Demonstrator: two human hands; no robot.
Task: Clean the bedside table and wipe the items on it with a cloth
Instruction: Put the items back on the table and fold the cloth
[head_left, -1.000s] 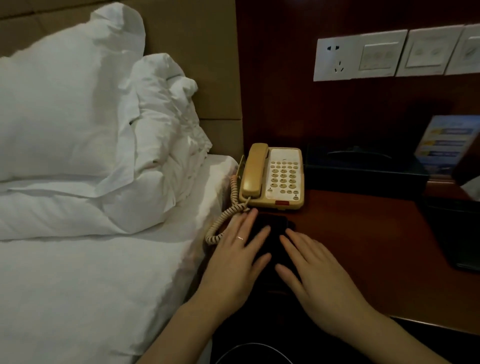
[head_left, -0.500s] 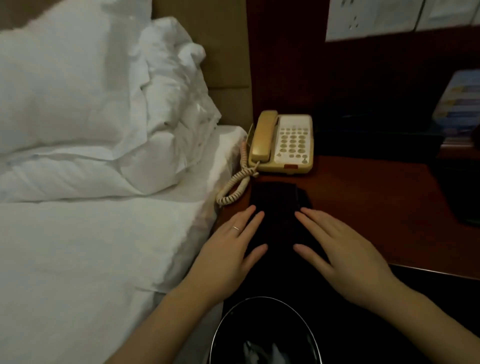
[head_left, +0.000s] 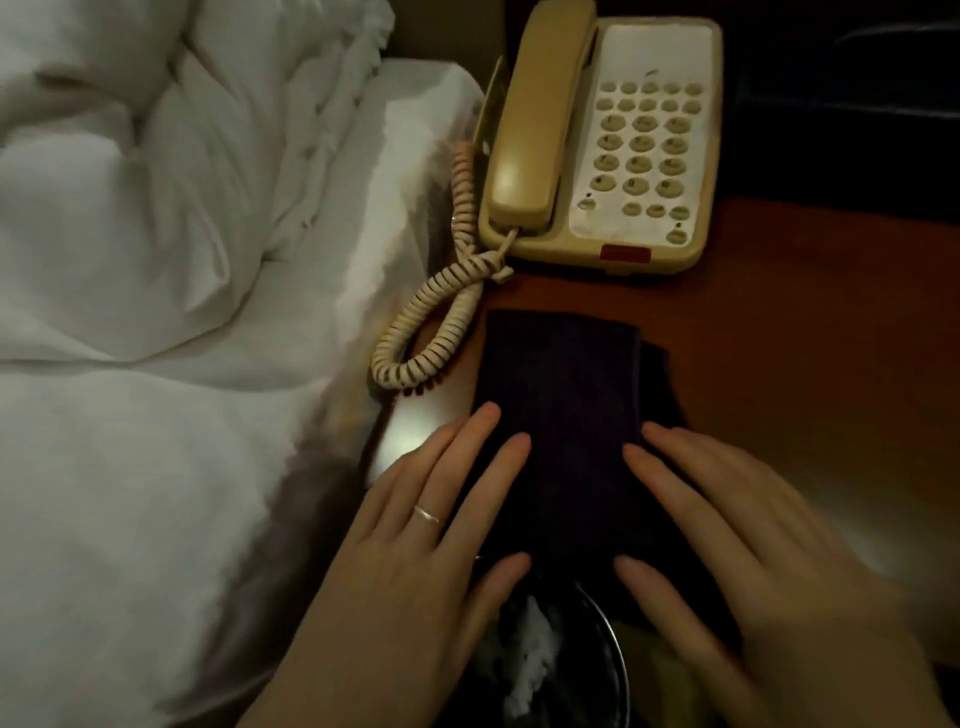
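Both hands — left (head_left: 415, 551), right (head_left: 769, 561) — lie flat, fingers straight, on my cloth (head_left: 561, 415) near the table's (head_left: 805, 364) front edge — I'd press evenly, wiping toward the phone (head_left: 602, 140).

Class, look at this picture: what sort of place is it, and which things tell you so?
Probably a hotel bedroom, at the bedside. A bed with white bedding sits beside a wooden table holding a corded phone, typical of hotel rooms.
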